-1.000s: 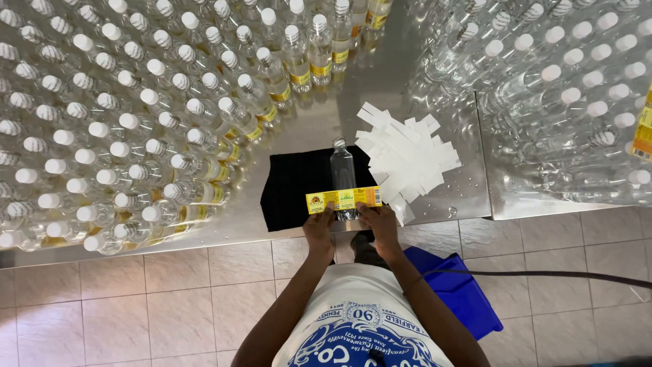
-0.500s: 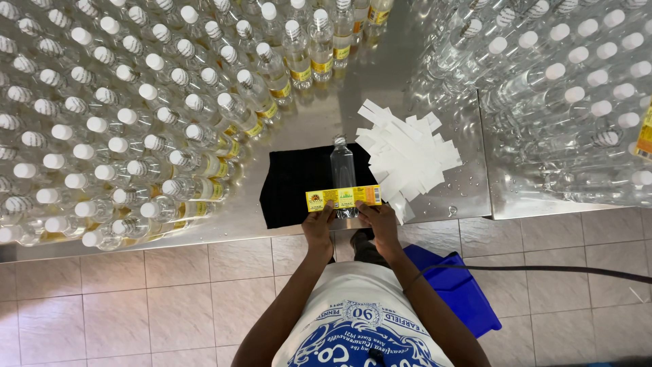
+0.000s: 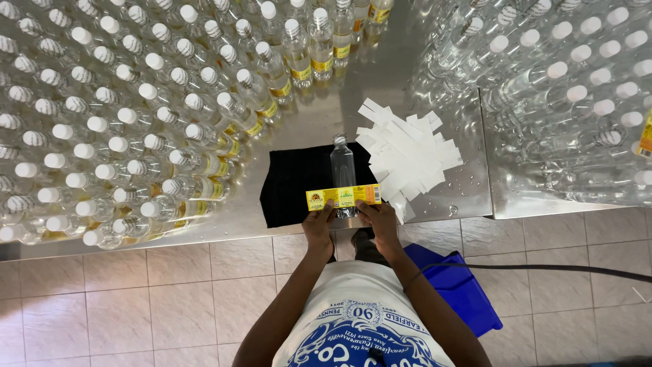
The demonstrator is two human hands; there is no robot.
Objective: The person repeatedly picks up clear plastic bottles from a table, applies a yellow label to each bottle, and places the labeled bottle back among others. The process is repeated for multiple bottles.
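Note:
A clear plastic bottle (image 3: 342, 165) lies on a black cloth (image 3: 296, 185) on the steel table, its cap pointing away from me. A yellow label strip (image 3: 343, 197) stretches across the bottle's lower part. My left hand (image 3: 318, 228) pinches the label's left end and my right hand (image 3: 377, 223) pinches its right end, both at the near edge of the table.
Labelled bottles with white caps (image 3: 129, 122) crowd the table's left and far side. Unlabelled bottles (image 3: 564, 88) are stacked on the right. White paper backing strips (image 3: 407, 153) lie piled right of the cloth. A blue bin (image 3: 455, 289) and a black cable (image 3: 543, 270) are on the tiled floor.

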